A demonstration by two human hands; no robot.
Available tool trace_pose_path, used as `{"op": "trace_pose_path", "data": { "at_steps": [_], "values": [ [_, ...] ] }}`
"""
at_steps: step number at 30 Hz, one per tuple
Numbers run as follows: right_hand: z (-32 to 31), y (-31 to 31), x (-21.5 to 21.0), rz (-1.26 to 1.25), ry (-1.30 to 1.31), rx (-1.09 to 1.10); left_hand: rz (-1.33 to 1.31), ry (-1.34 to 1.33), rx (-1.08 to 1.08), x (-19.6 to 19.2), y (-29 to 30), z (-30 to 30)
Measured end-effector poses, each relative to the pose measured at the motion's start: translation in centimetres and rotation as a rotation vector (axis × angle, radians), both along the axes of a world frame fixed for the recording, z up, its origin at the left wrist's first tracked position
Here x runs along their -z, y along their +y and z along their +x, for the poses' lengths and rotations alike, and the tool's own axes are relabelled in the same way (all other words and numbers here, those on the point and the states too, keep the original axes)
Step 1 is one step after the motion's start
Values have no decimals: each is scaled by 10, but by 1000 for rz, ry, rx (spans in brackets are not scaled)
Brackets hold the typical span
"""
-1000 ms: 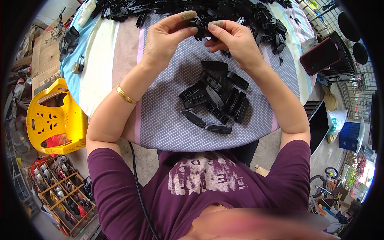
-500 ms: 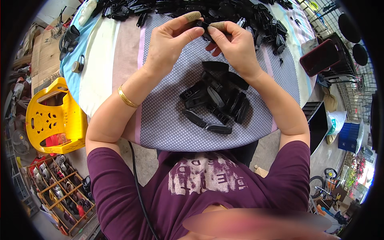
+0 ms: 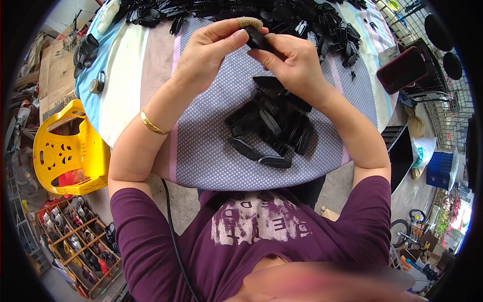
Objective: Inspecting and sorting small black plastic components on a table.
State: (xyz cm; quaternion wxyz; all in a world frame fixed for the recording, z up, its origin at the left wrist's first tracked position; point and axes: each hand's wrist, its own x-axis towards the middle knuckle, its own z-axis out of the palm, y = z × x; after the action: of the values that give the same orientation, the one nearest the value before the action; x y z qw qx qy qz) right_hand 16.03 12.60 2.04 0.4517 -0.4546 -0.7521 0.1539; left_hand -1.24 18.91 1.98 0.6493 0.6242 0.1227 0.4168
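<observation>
Above the far part of the cloth-covered table (image 3: 211, 161), my left hand (image 3: 214, 53) and my right hand (image 3: 299, 63) meet around one small black plastic piece (image 3: 257, 39). The left thumb and index finger pinch its left end; a tan finger cover (image 3: 249, 22) sits on that index finger. My right fingers close on its other end, partly hiding it. Between my forearms lies a small heap of similar black plastic pieces (image 3: 270, 122), some elongated with rounded ends. Beyond my hands spreads a much larger pile of black pieces (image 3: 332, 25).
A yellow plastic chair (image 3: 95, 156) stands left of the table. A roll of tape (image 3: 95, 84) lies on the left side of the cloth. At the right edge is a dark red phone (image 3: 402, 70). A black cable (image 3: 173, 236) hangs over my left side.
The black piece has been turned between my fingers and more of it shows now. My right hand has shifted slightly, with its index finger curled behind the piece.
</observation>
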Motion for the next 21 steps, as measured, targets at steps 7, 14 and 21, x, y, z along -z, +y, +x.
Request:
{"op": "trace_pose_path", "data": {
  "at_steps": [7, 14, 21],
  "values": [
    [9, 5, -11, 137, -391, 95, 82, 95, -65, -2, 3, 0],
    [54, 10, -18, -168, -809, 273, 397, 822, 79, -13, -12, 3],
    [73, 34, -8, -200, -604, 198, 1059, 637, -424, 22, 8, 17]
  ]
}}
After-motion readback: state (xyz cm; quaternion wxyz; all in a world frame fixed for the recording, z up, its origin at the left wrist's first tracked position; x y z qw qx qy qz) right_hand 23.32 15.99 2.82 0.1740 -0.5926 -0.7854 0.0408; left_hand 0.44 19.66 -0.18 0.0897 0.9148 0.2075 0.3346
